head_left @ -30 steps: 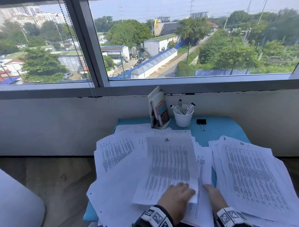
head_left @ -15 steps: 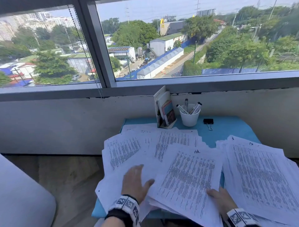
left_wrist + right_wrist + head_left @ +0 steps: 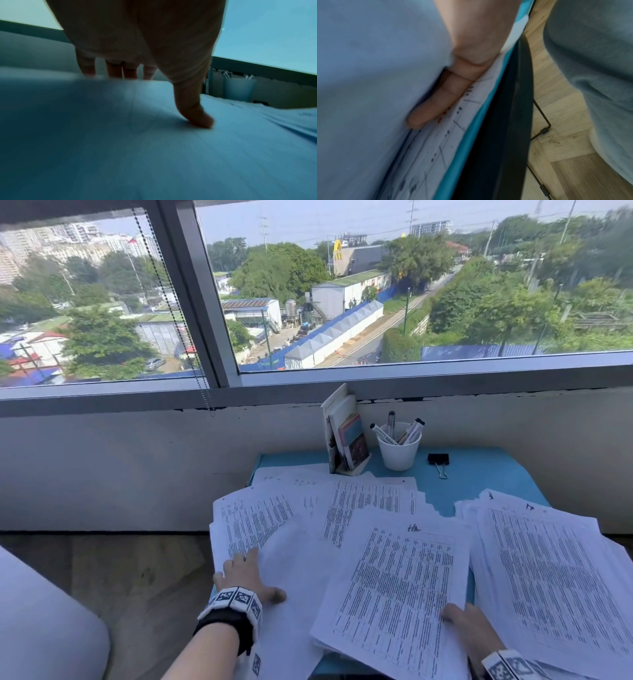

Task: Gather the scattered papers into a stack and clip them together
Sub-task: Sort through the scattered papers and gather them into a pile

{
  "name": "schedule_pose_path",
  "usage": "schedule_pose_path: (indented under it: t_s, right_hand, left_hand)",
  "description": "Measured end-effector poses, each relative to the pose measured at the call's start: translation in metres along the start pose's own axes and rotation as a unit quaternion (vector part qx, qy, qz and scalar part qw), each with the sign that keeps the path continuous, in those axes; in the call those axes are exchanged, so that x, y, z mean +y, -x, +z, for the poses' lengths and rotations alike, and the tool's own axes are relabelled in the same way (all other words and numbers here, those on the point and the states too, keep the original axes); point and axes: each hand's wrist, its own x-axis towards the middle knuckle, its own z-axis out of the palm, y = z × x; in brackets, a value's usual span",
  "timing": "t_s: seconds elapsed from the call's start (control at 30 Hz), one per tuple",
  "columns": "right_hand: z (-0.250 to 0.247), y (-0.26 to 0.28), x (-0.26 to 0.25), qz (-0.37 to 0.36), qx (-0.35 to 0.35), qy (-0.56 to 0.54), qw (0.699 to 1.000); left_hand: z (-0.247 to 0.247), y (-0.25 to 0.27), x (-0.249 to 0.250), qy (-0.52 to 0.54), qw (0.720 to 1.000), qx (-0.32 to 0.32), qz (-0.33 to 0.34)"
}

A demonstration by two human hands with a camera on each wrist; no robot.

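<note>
Fingers (image 3: 116, 70) of the left hand (image 3: 245, 577) are lying straight and spread, pressing flat on the blank white sheet (image 3: 294, 577) at the left edge of the blue surface (image 3: 479, 474); a second ago this hand was resting near the middle. The right hand (image 3: 466, 628) is gripping the printed white paper bundle (image 3: 394, 587), with a finger tucked under the sheets; that bundle has been swung from upright to slanted and drawn toward the person. Other printed white papers (image 3: 555, 570) are lying fanned at right, and the black binder clip (image 3: 438, 460) is waiting untouched near the white pen cup (image 3: 399, 455). Gathering seems barely underway.
</note>
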Motion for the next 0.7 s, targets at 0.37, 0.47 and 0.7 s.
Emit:
schedule_pose_path:
  t_s: [0.37, 0.47, 0.7]
  right_hand:
    - [0.001, 0.012, -0.005, -0.016, -0.008, 0.000, 1.000]
    - [0.000, 0.015, -0.007, -0.021, -0.010, -0.007, 1.000]
    - [0.004, 0.032, -0.014, -0.034, 0.004, -0.016, 0.999]
  left_hand:
    - [-0.077, 0.004, -0.044, 0.471, 0.869, 0.144, 0.045]
    - [-0.090, 0.002, -0.048, 0.602, 0.754, 0.262, -0.012]
    - [-0.034, 0.028, 0.044, 0.502, 0.863, 0.023, 0.055]
